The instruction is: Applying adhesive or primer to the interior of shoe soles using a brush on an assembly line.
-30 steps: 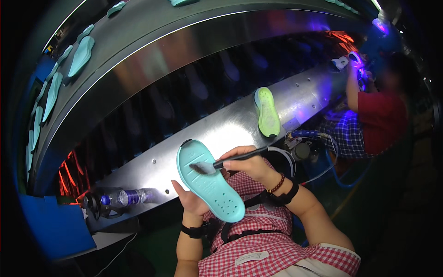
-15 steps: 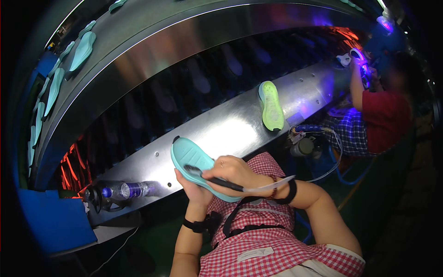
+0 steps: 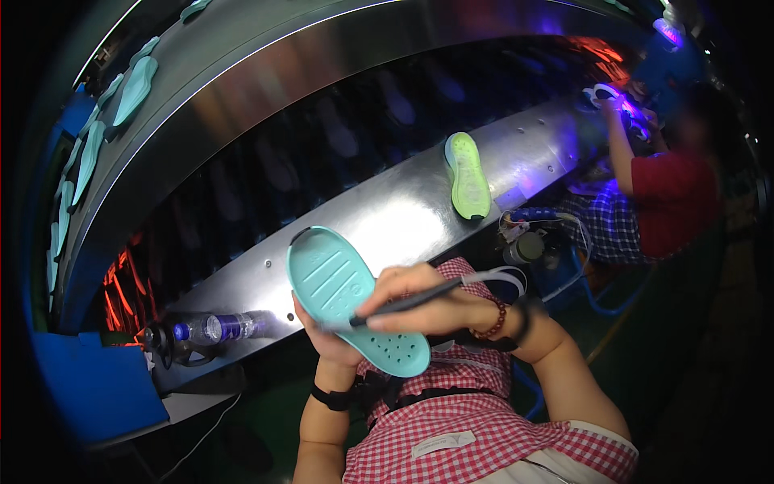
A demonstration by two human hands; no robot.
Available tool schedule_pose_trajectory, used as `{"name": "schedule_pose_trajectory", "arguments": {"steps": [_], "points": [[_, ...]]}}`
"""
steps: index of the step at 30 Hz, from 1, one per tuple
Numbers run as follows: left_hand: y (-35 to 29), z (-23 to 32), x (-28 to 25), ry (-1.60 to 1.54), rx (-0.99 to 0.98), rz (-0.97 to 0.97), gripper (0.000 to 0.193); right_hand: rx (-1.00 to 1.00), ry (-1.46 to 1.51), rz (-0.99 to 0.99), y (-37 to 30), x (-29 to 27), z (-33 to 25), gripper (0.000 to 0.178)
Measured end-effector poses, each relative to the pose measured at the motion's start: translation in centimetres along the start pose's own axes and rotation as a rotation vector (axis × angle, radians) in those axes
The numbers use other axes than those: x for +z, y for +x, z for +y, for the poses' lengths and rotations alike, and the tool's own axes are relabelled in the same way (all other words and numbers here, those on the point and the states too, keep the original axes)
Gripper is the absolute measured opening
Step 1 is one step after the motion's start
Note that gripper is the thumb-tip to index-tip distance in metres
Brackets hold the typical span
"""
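Observation:
My left hand (image 3: 329, 345) holds a teal shoe sole (image 3: 329, 270) from below along its near left edge. The sole's face shows raised ribs and several small holes, and a dark patch marks its far rim. In my right hand (image 3: 413, 300) is a black-handled brush (image 3: 415, 297) with a pale tube running from its rear end. The brush tip rests at the sole's middle, near its left edge, where it looks blurred. Beyond my right hand, a lime-green sole (image 3: 468, 177) lies on the metal ledge (image 3: 395, 218).
Plastic bottles (image 3: 230, 327) lie at the ledge's left end beside a blue box (image 3: 97, 387). More teal soles (image 3: 133, 89) sit on the conveyor at upper left. Dim soles show in the dark slot behind the ledge. At right, a co-worker in a red shirt (image 3: 677, 194) handles a purple-lit shoe part.
The teal sole has turned its face more toward me, showing its holes. The brush has shifted down along the sole, its handle now tilted the other way. The co-worker's hands moved slightly.

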State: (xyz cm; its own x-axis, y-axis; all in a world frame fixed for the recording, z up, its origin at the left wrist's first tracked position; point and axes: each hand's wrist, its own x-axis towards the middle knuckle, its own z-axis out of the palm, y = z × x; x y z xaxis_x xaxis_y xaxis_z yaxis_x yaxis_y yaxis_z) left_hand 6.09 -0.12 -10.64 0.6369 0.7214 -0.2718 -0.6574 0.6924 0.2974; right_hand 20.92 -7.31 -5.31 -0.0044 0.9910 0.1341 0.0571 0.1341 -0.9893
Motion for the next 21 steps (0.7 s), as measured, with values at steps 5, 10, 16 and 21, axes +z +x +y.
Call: {"name": "schedule_pose_trajectory", "arguments": {"steps": [5, 10, 16, 21], "points": [[-0.2, 0.6, 1.7, 0.11, 0.006, -0.034, 0.076, 0.015, 0.063, 0.076, -0.3, -1.2, -0.7, 0.02], [0.6, 1.0, 0.6, 0.147, 0.151, -0.147, 0.082, -0.253, -0.066, -0.164, -1.3, -0.8, -0.5, 0.021], [1.0, 2.1, 1.5, 0.193, 0.381, -0.061, 0.082, -0.071, -0.101, 0.046, -1.3, -1.6, 0.0, 0.023], [0.9, 3.4, 2.4, 0.158, 0.373, -0.188, 0.081, -0.285, 0.021, -0.083, -2.3, -1.9, -0.1, 0.025]]}}
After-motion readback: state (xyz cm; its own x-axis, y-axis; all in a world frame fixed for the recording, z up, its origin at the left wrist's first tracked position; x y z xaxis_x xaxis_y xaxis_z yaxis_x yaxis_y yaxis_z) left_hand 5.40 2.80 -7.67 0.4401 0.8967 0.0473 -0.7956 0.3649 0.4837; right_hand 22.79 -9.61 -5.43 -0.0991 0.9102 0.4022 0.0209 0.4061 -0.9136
